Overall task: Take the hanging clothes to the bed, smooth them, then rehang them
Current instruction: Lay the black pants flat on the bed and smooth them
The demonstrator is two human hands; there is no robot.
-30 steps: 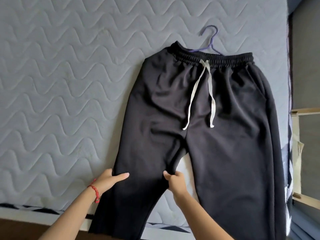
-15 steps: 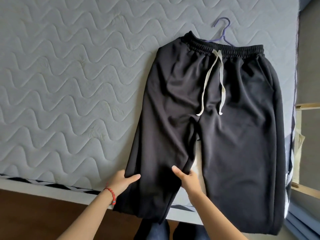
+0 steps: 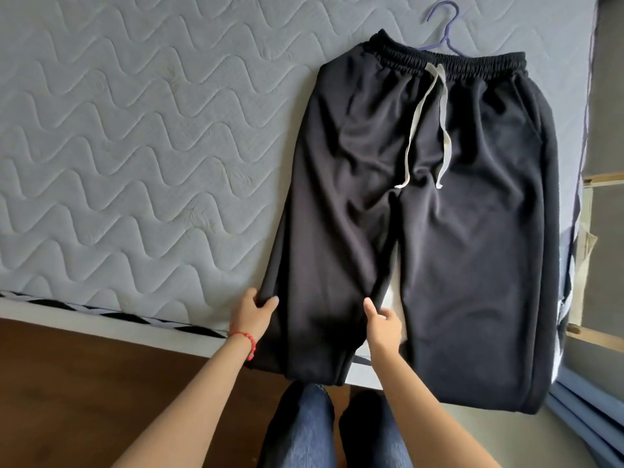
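Black sweatpants (image 3: 439,231) with a white drawstring (image 3: 425,130) lie flat on the grey quilted mattress (image 3: 135,130), waistband far, legs hanging over the near edge. A purple hanger (image 3: 445,25) sticks out above the waistband. My left hand (image 3: 251,312) pinches the outer edge of the left trouser leg near the mattress edge. The inner edge of that same leg is gripped by my right hand (image 3: 381,324), thumb on top of the cloth.
Brown wooden floor (image 3: 84,383) lies below the mattress edge. My legs in blue jeans (image 3: 314,430) stand against the bed. A wooden frame (image 3: 601,265) stands at the right beside the mattress.
Both hands slid down the left trouser leg toward the mattress edge, pulling it straighter. The view shifted back, showing the floor and my legs.
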